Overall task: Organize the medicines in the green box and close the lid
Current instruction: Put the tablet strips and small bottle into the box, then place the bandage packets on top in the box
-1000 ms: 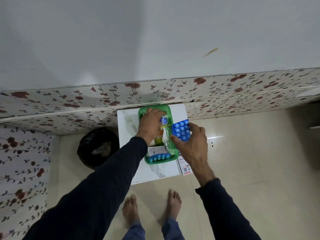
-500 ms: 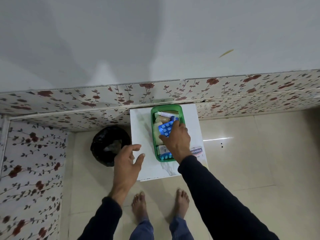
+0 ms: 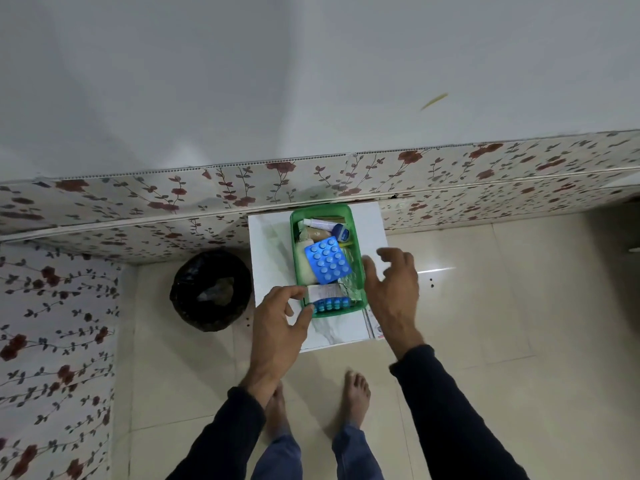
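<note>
No writing on any pack is legible to me at this range. At far left I note a black bin [image 3: 210, 291] on the floor beside the white table [image 3: 273, 258]. My left hand [image 3: 280, 327], fingers loosely curled and empty, now reaches the near-left corner of the green box [image 3: 360, 268]; half a second ago it hung short of the table. The box stands open, holding a white tube [image 3: 320, 223], a blue-capped jar [image 3: 340, 231], a blue blister sheet [image 3: 327, 260] lying on top, and a strip of blue capsules [image 3: 332, 304] at the near end. My right hand [image 3: 394, 289], spread and empty, has released that sheet and hovers right of the box.
</note>
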